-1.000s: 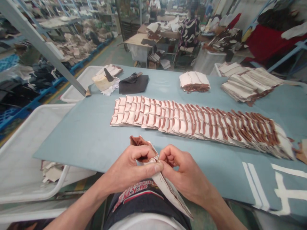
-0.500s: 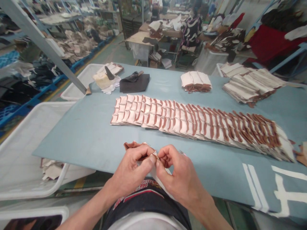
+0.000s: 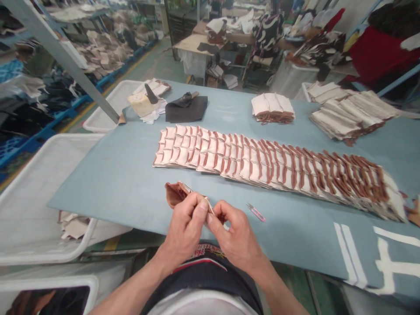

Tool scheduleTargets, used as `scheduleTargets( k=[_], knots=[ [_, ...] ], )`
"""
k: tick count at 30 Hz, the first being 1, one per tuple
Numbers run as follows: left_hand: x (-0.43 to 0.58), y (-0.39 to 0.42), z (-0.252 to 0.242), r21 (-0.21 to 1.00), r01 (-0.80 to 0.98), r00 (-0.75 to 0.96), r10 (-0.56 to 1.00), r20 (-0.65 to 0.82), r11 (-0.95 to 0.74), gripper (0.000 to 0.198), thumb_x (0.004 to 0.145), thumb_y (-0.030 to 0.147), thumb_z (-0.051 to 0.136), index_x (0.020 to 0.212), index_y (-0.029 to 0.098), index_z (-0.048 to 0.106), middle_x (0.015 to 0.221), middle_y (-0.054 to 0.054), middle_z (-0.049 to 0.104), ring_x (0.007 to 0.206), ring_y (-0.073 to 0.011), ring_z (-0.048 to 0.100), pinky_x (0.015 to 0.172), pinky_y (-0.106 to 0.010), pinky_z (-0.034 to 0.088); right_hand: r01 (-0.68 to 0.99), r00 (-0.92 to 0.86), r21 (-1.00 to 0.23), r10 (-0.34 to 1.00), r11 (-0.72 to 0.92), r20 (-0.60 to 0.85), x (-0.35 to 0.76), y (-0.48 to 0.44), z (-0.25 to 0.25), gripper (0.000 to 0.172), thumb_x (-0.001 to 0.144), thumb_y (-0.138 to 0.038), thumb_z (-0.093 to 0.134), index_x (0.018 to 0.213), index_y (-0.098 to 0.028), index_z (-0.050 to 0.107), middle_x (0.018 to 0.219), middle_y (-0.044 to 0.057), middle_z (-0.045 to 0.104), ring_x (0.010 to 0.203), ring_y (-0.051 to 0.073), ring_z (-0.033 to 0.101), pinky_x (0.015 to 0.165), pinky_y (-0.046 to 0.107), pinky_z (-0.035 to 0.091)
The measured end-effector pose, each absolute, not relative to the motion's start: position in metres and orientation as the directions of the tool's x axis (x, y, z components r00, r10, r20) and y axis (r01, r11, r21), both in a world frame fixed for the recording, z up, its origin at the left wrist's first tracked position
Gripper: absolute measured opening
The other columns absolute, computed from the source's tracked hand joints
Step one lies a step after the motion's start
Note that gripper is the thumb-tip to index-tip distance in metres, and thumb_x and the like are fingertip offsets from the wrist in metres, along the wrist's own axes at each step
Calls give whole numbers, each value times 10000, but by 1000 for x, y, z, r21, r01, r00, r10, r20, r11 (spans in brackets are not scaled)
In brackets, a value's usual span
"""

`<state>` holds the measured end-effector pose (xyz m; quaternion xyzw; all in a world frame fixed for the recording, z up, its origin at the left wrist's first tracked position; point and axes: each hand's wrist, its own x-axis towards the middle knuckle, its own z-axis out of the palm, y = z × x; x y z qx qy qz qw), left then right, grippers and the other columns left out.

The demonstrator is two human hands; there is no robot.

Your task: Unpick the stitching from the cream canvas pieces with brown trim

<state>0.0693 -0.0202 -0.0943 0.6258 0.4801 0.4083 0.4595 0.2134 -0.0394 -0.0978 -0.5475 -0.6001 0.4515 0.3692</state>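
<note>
in the head view the left hand (image 3: 185,227) and right hand (image 3: 234,236) both pinch a brown-and-cream leather piece (image 3: 177,194) at the near edge of the blue table (image 3: 124,183), with pink snips (image 3: 256,212) just beside the right hand. a long overlapped row of like pieces (image 3: 272,168) lies beyond. left of the table, the near white tray (image 3: 42,192) holds a few pale scraps low down, and the far white tray (image 3: 108,109) has a pale stack at its edge.

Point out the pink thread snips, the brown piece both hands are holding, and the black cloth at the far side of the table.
pink thread snips (image 3: 256,212), head view, on the pink handle.
brown piece (image 3: 174,194), head view, on its brown folded end left of the hands.
black cloth (image 3: 186,110), head view, on its flat middle.
</note>
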Motion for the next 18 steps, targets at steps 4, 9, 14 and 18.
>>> scheduleTargets(
  k=[4,9,14,18],
  knots=[
    [78,-20,-113,988,5,74,985,-154,154,418,1026,453,442,683,217,412,643,44,417,616,-137,387,612,-267,381,55,-63,-996,996,-64,-67,198,-42,-114,424,963,-502,551,675,-239,386,610,-58,378,577,120,360,557,256,326],
    [80,-22,-119,959,-107,146,958,-245,262,483,1000,575,472,693,206,428,661,34,420,616,-129,371,602,-262,382,-24,-50,-1000,999,2,3,198,-52,-119,401,987,-486,544,706,-232,413,633,-50,399,582,128,363,568,275,313],
    [63,-13,-102,974,45,291,929,-227,223,575,974,689,452,708,184,513,675,10,481,632,-142,397,601,-269,374,23,-79,-996,994,81,79,212,-53,-118,319,1008,-402,501,746,-230,440,680,-39,452,623,141,420,615,286,358],
    [51,-9,-88,961,271,420,892,-167,52,530,1044,557,400,760,163,610,725,-9,583,686,-158,475,669,-281,385,211,-87,-965,987,154,139,221,-52,-117,300,1001,-346,497,729,-232,442,663,-37,467,618,143,469,623,283,386]
  ],
)
